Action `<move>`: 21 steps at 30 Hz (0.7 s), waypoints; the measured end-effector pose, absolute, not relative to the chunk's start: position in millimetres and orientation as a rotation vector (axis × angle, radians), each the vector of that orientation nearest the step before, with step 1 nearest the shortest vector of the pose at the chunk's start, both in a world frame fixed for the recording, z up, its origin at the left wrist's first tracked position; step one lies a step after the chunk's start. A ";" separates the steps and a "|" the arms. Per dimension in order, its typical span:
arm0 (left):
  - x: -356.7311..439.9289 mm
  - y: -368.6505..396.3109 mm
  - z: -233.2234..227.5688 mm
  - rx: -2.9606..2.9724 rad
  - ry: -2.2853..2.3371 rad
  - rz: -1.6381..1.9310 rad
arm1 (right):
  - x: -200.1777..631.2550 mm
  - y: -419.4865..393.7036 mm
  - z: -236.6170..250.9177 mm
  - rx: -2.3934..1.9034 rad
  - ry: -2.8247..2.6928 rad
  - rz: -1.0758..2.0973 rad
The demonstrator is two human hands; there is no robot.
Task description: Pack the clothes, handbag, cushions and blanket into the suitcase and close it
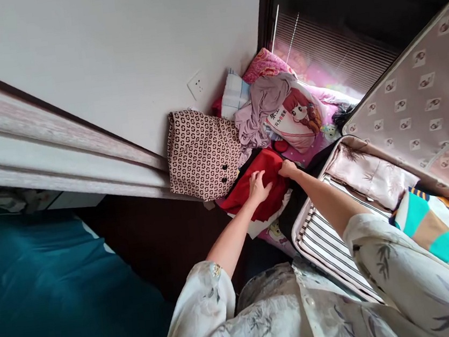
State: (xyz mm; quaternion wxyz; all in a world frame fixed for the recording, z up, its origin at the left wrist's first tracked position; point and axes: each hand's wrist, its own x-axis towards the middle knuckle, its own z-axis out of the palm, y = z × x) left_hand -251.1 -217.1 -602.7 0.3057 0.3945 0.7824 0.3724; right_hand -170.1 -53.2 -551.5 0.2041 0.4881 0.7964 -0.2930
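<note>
Two hands, left hand [259,185]; right hand [288,169], on one red garment [251,192].

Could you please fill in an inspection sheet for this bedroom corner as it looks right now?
Surface: bed with pink bedding, heaped with clothes.
Job's things: red garment, lying flat on the pile.
Clutter: patterned brown bag, mauve garment, cartoon pillow, open suitcase with striped lining.
Hands: left hand flat on the red garment; right hand at its far edge, grip unclear.
Cables: nothing seen.
Surroundings: white wall, wall socket, window blinds.
</note>
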 end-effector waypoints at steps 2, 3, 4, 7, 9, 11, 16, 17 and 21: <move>-255.8 -203.2 -598.8 0.915 2.003 1.056 | -174.2 -62.1 -542.6 1.359 2.203 -1.018; -258.6 -198.7 -596.3 0.821 1.945 1.116 | -176.2 -67.8 -537.3 1.350 2.198 -1.124; -261.7 -196.6 -593.5 0.722 1.856 1.193 | -178.2 -74.0 -531.8 1.333 2.207 -1.215; -272.6 -205.0 -582.7 0.461 1.454 1.423 | -182.1 -93.4 -516.6 1.271 2.128 -1.718; -278.7 -218.5 -572.7 0.311 1.205 1.497 | -183.0 -105.9 -508.0 1.192 1.862 -2.243; -282.0 -232.4 -560.2 0.147 1.055 1.532 | -182.8 -118.6 -499.4 1.097 1.507 -2.655; -282.9 -251.6 -515.7 -0.143 1.057 1.675 | -177.1 -145.7 -464.3 0.984 1.167 -2.976; -283.5 -252.8 -503.4 -0.153 1.102 1.699 | -174.5 -148.6 -453.7 0.959 1.145 -3.018; -284.0 -250.9 -440.2 0.073 1.244 1.710 | -155.8 -148.7 -399.8 0.812 1.144 -3.168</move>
